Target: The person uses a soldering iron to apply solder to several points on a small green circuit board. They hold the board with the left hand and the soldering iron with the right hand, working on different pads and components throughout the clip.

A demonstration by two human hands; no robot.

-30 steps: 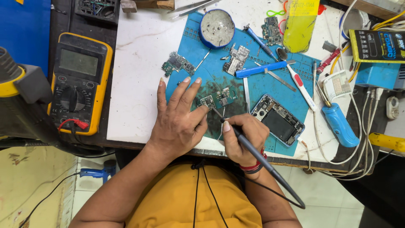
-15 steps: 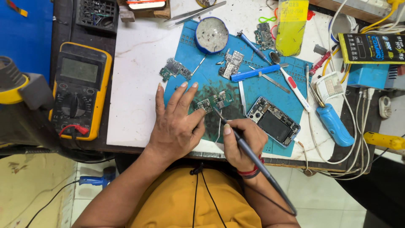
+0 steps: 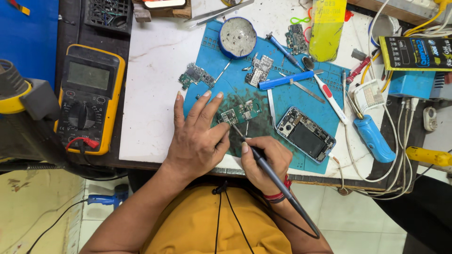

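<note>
Left hand: your left hand (image 3: pixel 197 141) lies flat with fingers spread on the blue silicone work mat (image 3: pixel 226 70), fingertips touching the near edge of the small green circuit board (image 3: pixel 239 114).
Right hand: your right hand (image 3: pixel 264 162) is closed in a pen grip around the slim dark soldering iron with a black cord (image 3: pixel 263 167); its tip points to 11 o'clock and meets the board's near edge.
Board: it sits on the darkened middle patch of the mat, at 12 o'clock from your right hand, between both hands.
Round tin: a round blue-rimmed metal tin (image 3: pixel 237 37) stands at the mat's far edge, at 12 o'clock from the board; inside you see only grey, dull residue, and what it is cannot be told.
Opened phone: a black phone body with its back off (image 3: pixel 306 135) lies at 3 o'clock from the board, its inner parts exposed.
Loose boards: two more small circuit boards (image 3: pixel 195 75) (image 3: pixel 260 70) lie at 10 and 1 o'clock from the board.
Meter: a yellow-cased multimeter with a grey screen (image 3: pixel 89 99) rests at 9 o'clock, off the mat.
Blue-handled screwdriver: it (image 3: pixel 372 136) lies at 3 o'clock, beyond the phone.
</note>
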